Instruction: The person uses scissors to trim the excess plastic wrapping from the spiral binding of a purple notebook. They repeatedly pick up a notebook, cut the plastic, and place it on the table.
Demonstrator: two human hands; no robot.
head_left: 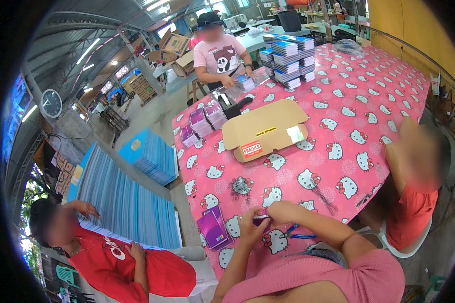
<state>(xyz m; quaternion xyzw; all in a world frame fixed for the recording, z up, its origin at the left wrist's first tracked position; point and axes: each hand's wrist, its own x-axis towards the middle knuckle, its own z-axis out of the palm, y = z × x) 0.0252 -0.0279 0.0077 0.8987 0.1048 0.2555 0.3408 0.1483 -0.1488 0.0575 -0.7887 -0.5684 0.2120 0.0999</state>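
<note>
Work location: the near edge of the bench (pixel 333 146), which has a pink patterned cover. The small purple piece (pixel 260 220) is held just above the cover, between the hands, to the right of the flat purple booklets (pixel 215 230).

State of the hands: the left hand (pixel 248 230) is drawn in narrow, with thumb and fingers on the purple piece. The right hand (pixel 282 212) meets it from the right with its fingers bent inward. Its fingertips are hidden, so whether they pinch the piece or only rest against it cannot be told. The exact form of the piece is also too small to make out.

Recommended handling:
1. Use the left hand as the fixed support. Grip the piece by its edges, firmly enough to prevent rotation but without bending it.
2. Let the right hand do the fine work. Apply light fingertip pressure and avoid pulling against the support.
3. Work low over the bench, so that a slipped piece lands on the cover.
4. Set the right forearm clear of the blue item (pixel 299 236) lying just to its right on the bench; contact could sweep it aside.

Caution: the purple booklets lie near the left forearm, one partly over another. A wide elbow movement could disturb them. The flat cardboard sheet (pixel 263 126) lies well apart on the far side and should not obstruct the hands.
</note>
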